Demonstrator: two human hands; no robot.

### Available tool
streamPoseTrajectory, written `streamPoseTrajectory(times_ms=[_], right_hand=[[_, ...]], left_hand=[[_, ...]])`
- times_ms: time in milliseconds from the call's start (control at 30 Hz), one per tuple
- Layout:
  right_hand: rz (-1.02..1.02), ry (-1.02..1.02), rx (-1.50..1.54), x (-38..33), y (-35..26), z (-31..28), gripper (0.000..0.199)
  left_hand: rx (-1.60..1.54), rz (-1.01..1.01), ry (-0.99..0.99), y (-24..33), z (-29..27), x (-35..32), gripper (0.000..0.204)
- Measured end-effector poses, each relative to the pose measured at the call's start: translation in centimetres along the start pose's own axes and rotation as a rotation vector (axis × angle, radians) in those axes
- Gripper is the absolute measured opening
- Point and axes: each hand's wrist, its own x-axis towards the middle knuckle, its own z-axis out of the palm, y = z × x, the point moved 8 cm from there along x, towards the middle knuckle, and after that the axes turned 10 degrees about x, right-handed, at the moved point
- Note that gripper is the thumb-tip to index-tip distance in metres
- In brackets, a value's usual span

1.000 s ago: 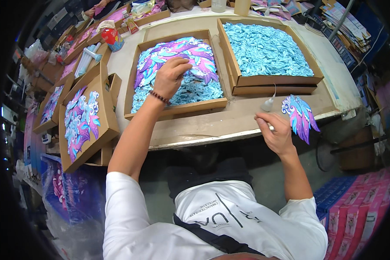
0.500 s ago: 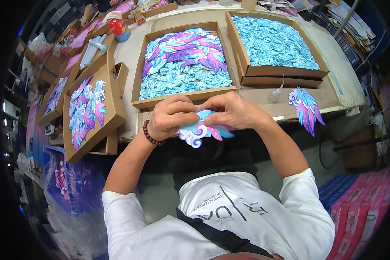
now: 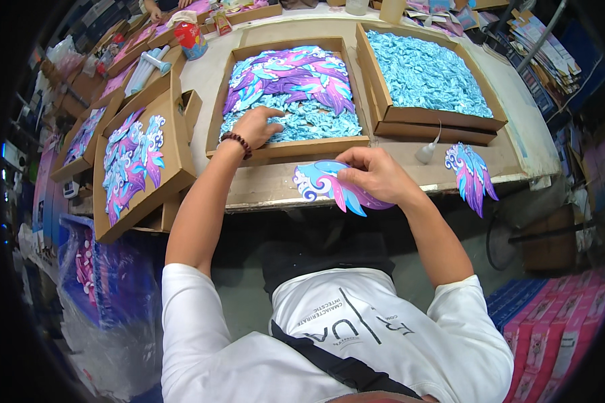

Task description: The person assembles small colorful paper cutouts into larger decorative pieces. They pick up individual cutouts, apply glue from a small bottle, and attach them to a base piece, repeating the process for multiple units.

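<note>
My right hand (image 3: 375,173) pinches a flat wing-shaped cutout (image 3: 329,187) by its upper edge, at the front of the table. This cutout is printed in blue, pink and purple with white curls. My left hand (image 3: 257,127) reaches over the front wall of a cardboard box (image 3: 296,150), its thumb and index finger apart at the small crinkled light-blue pieces (image 3: 316,127). Nothing shows between those fingers. Similar wing cutouts (image 3: 296,74) lie overlapped in the back half of that box. Another wing cutout (image 3: 472,176) rests at the table's front edge, right of my right hand.
A second cardboard box (image 3: 437,119) full of light-blue pieces stands at the right, a small white nozzle bottle (image 3: 426,153) before it. Tilted boxes (image 3: 171,161) with cutouts stand at the left. Behind them are pale tubes (image 3: 144,70) and a red bottle (image 3: 189,41). A person's hand (image 3: 153,12) shows far left.
My left hand has let go of the cutout and moved up and left into the box. My right hand keeps the cutout, which now lies more open to view.
</note>
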Motion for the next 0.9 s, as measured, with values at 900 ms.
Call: streamPoseTrajectory(times_ms=[900], right_hand=[[-0.040,0.163,0.408,0.2,2.8,0.2,0.024]], left_hand=[[-1.107,-0.005,0.234,3.9,0.6,-8.4,0.025]])
